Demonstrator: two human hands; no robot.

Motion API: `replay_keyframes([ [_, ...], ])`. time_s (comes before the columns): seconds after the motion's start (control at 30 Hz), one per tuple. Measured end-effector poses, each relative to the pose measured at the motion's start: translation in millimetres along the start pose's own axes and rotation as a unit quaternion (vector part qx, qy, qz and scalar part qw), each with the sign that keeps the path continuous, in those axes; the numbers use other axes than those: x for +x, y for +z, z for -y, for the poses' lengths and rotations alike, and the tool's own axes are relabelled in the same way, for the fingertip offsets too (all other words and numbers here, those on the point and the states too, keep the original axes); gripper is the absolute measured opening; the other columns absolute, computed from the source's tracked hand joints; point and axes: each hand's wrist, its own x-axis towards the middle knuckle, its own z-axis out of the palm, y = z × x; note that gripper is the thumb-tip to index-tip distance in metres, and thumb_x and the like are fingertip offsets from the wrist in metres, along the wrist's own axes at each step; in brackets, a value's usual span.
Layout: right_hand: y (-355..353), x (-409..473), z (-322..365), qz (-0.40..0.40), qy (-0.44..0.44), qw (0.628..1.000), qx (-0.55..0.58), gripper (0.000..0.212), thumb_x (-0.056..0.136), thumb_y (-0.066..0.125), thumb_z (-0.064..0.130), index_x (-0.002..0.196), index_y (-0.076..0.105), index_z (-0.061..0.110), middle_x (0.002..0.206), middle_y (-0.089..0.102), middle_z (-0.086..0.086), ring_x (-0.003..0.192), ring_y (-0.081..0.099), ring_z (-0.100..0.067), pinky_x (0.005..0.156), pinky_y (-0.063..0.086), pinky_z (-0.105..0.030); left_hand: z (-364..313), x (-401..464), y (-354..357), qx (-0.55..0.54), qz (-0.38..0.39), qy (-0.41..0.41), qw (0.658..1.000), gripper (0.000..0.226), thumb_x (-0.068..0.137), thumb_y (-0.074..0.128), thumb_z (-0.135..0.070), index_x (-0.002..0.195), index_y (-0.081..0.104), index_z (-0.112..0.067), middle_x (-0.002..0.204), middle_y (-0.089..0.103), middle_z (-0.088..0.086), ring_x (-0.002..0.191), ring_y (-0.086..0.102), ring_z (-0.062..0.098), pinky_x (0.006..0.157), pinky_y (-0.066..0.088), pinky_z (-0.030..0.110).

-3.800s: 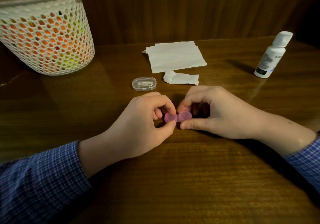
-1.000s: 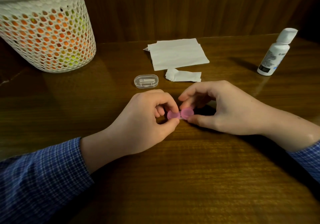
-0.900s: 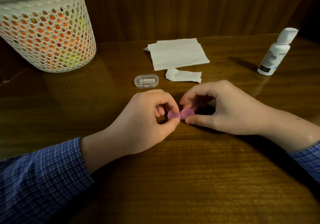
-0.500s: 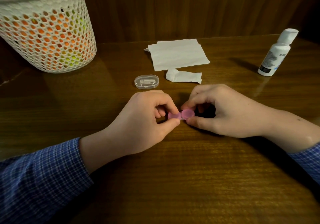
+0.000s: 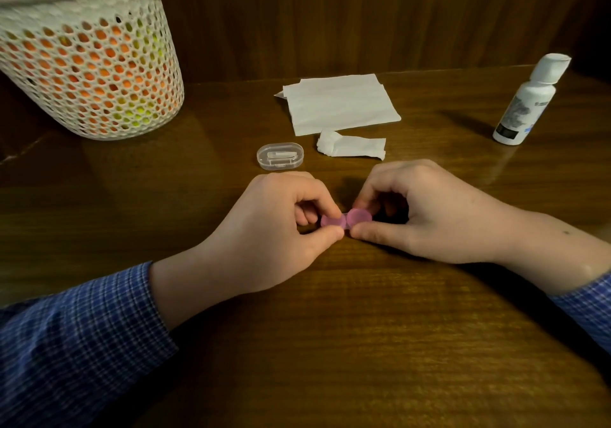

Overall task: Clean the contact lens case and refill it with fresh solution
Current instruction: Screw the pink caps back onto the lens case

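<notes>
Pinching: left hand [image 5: 264, 229] holds the left cap of the pink lens case [image 5: 345, 220] between thumb and curled forefinger; right hand [image 5: 426, 209] pinches the right cap the same way, thumb on the near edge, fingers arched over the far edge.
Case position: just right of frame centre, low over or resting on the wooden table [image 5: 363, 345]; cannot tell whether it touches the wood.
Why held so: one hand per cap looks like bracing one side while twisting the other; reads as a cap-turning step. Cannot tell whether loosening or tightening, nor whether the wells are wet or filled.
Wrists: both forearms lie low on the table, which probably steadies a small, slippery part.
Clear box [image 5: 280, 156]: lidded, just above the left hand's knuckles in the frame, apart from them. Nearest thing to get bumped.
Crumpled tissue [image 5: 350, 148]: above the gap between the hands, near the right hand's knuckles. Likely for wiping, kept within easy reach.
Flat tissue [image 5: 340, 103]: upper centre, touching or nearly touching the crumpled one.
Solution bottle [image 5: 525, 103]: upper right, upright, capped, well apart from the right hand. The right hand's reach to it crosses bare wood.
Basket [image 5: 92, 64]: upper left, well apart, out of the working zone.
Open room: lower half of the frame, bare wood between and below the sleeves; good spot to set loose caps down.
Edges: table's far edge runs behind the tissues along the dark panel wall; bottle stands close to it.
</notes>
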Motion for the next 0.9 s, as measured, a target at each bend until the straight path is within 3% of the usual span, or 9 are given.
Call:
replay_keyframes([
  [0.07,1.0,1.0,0.2,-0.012,0.002,1.0,-0.011,0.038,0.077,0.064,0.064,0.096,0.072,0.033,0.088,0.066,0.017,0.081,0.063,-0.002,0.066,0.054,-0.024,0.0,0.1,-0.2,0.002,0.0,0.001,1.0,0.013,0.086,0.08,-0.024,0.099,0.079,-0.023,0.091,0.07,-0.014,0.083,0.066,0.01,0.071,0.056,0.024],
  [0.23,-2.6,-0.4,-0.7,0.035,-0.027,0.999,-0.003,0.044,0.086,0.063,0.05,0.128,0.068,0.035,0.097,0.063,0.017,0.088,0.061,-0.005,0.069,0.047,-0.015,0.1,0.6,-0.2,0.003,0.002,0.001,1.0,0.014,0.086,0.079,-0.025,0.1,0.079,-0.023,0.092,0.07,-0.014,0.083,0.066,0.009,0.07,0.056,0.023],
  [0.47,3.5,1.5,2.1,-0.006,-0.003,1.0,-0.006,0.038,0.077,0.063,0.064,0.095,0.073,0.032,0.088,0.066,0.017,0.082,0.062,-0.003,0.066,0.052,-0.02,0.5,1.4,-1.2,-0.001,0.006,0.005,1.0,0.013,0.086,0.08,-0.023,0.099,0.08,-0.022,0.091,0.071,-0.012,0.083,0.067,0.011,0.07,0.056,0.023],
  [0.57,2.5,1.5,1.7,0.0,-0.004,1.0,-0.012,0.039,0.079,0.063,0.064,0.102,0.071,0.033,0.09,0.066,0.017,0.081,0.062,-0.003,0.064,0.052,-0.021,0.7,1.3,-1.3,-0.001,0.006,0.005,1.0,0.013,0.086,0.08,-0.023,0.099,0.08,-0.022,0.091,0.07,-0.013,0.083,0.067,0.011,0.071,0.056,0.023],
  [0.67,-2.1,-0.3,-0.5,0.034,-0.016,0.999,0.001,0.036,0.087,0.066,0.047,0.12,0.071,0.034,0.096,0.065,0.017,0.087,0.062,-0.006,0.069,0.051,-0.021,0.6,1.0,-1.6,-0.007,0.007,0.002,1.0,0.013,0.086,0.08,-0.023,0.1,0.08,-0.023,0.091,0.07,-0.013,0.082,0.066,0.01,0.07,0.056,0.023],
  [0.8,-1.7,0.0,0.6,0.03,-0.004,0.999,0.02,0.031,0.083,0.066,0.051,0.108,0.074,0.033,0.093,0.068,0.016,0.087,0.064,-0.005,0.073,0.056,-0.029,0.1,2.3,-2.3,-0.012,0.009,0.003,1.0,0.013,0.085,0.081,-0.023,0.098,0.08,-0.022,0.089,0.07,-0.013,0.081,0.067,0.01,0.069,0.056,0.021],
  [0.9,3.8,1.3,1.6,0.015,0.002,1.0,-0.004,0.033,0.081,0.062,0.06,0.1,0.07,0.035,0.089,0.067,0.018,0.083,0.063,-0.003,0.065,0.053,-0.023,0.9,3.1,-3.2,-0.014,0.014,0.002,1.0,0.012,0.085,0.081,-0.024,0.097,0.08,-0.023,0.088,0.07,-0.013,0.08,0.067,0.011,0.068,0.056,0.021],
])
